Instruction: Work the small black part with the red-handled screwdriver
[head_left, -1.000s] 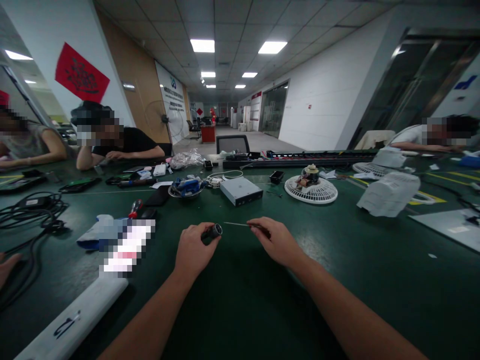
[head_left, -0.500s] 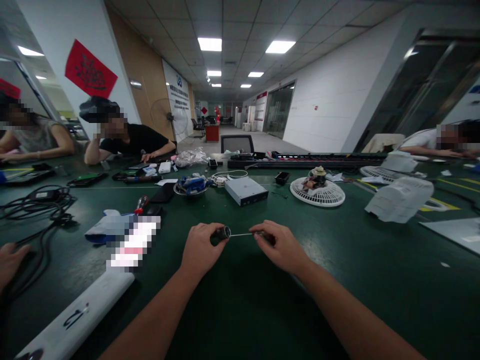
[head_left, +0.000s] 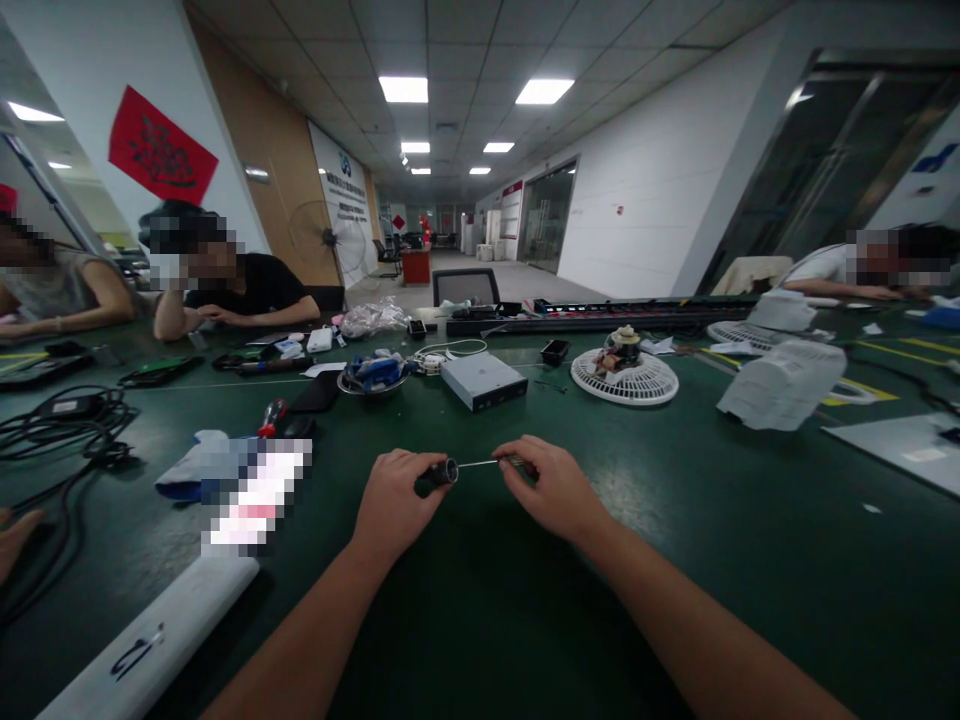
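Note:
Between thumb and fingers, my left hand [head_left: 396, 498] grips a small dark cylindrical part [head_left: 444, 471], its round open-looking end turned to the right. My right hand [head_left: 549, 488] is closed around the handle of a screwdriver [head_left: 480, 463]; most of the handle is hidden by the fingers. The thin metal shaft runs left, and its tip is at the rim of the dark part. I cannot tell whether the tip touches it or goes inside. Both hands are just above the green table [head_left: 480, 620].
Ahead are a grey disc drive [head_left: 484, 382], a bowl of blue items [head_left: 375, 372] and a white fan grille [head_left: 625, 375]. White plastic housings [head_left: 786, 385] stand right. At left are a red-handled screwdriver [head_left: 272, 418], black cables [head_left: 67, 410], a long white object [head_left: 150, 640] and another person's hand [head_left: 19, 540].
The view has turned slightly to the right, so everything appears shifted left. Both hands keep their grips, with the screwdriver still at the dark part. A co-worker at the left has moved an arm.

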